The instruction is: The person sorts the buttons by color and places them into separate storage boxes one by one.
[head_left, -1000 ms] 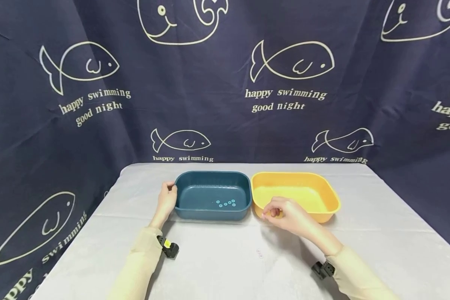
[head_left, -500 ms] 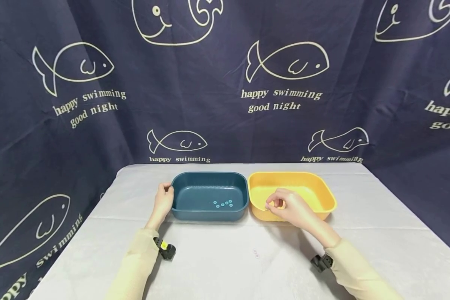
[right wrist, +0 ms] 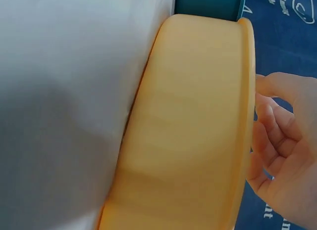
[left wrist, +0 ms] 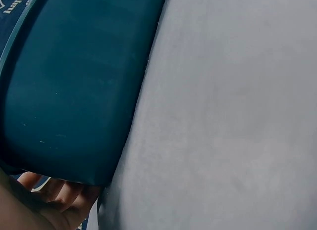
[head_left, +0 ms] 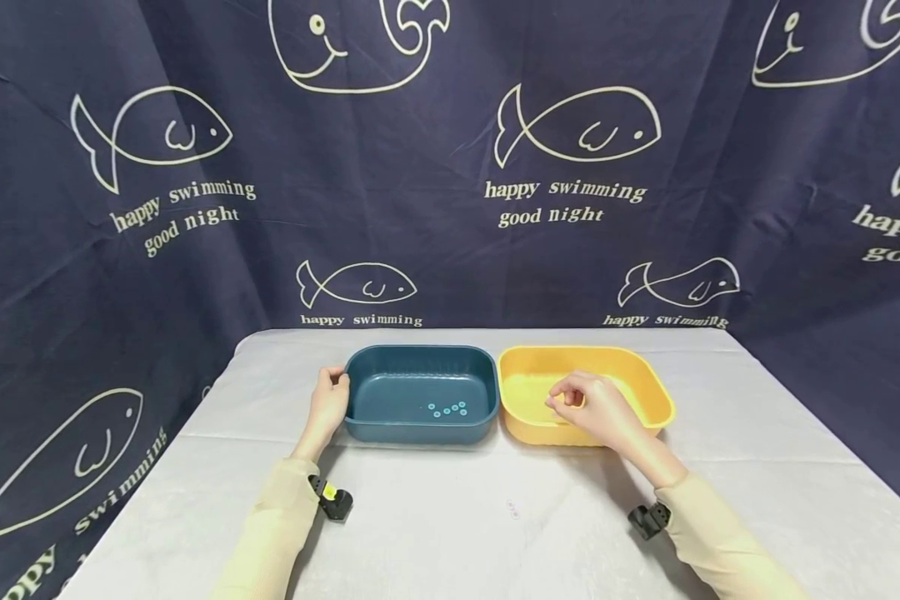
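A dark blue rectangular bin point(head_left: 420, 432) stands on the table with several small light-blue button-like discs point(head_left: 447, 411) on its floor. At its left end my left hand point(head_left: 328, 406) holds the rim; the left wrist view shows curled fingers point(left wrist: 69, 195) against the outer end wall. Over the yellow bin point(head_left: 521, 427) is my right hand point(head_left: 596, 406), thumb and forefinger tips drawn together. Whether something tiny sits between them is too small to tell. A faint pale spot point(head_left: 556, 415) shows below those fingertips. In the right wrist view the bin's rim partly hides the fingertips.
A few tiny pale purple discs point(head_left: 513, 509) lie on the white tablecloth point(head_left: 435, 525) in front of the bins. The two bins stand side by side, ends touching. Behind the table hangs a dark blue fish-print curtain point(head_left: 450, 225).
My right hand has moved from the yellow bin's front left corner up and right, over its inside. My left hand stays at the blue bin's end. The head view has shifted slightly.
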Demonstrator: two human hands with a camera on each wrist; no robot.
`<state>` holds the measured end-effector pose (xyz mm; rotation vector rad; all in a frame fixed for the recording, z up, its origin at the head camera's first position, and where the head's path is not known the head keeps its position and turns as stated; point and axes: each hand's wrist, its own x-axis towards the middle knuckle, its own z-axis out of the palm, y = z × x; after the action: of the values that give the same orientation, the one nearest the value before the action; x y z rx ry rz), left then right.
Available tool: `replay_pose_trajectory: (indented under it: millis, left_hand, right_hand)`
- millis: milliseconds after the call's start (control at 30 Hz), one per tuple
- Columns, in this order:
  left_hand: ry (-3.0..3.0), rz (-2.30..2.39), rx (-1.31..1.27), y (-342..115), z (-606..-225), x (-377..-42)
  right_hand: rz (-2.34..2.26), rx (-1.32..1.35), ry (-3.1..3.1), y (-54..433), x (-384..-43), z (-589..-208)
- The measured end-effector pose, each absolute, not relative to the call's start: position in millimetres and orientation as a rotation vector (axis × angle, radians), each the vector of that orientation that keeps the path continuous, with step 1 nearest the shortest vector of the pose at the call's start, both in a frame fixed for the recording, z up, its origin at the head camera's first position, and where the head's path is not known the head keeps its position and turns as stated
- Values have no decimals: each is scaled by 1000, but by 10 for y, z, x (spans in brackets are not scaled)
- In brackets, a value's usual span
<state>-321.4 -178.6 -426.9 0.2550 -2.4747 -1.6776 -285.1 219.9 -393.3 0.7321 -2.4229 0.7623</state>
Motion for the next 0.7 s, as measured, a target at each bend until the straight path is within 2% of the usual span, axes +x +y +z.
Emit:
replay_pose_trajectory:
  millis: [700]
  left_hand:
    - [-2465, -1661, 244, -1776, -4274, -3205]
  right_hand:
    - [737, 560, -2561, 2424, -2957, -4019]
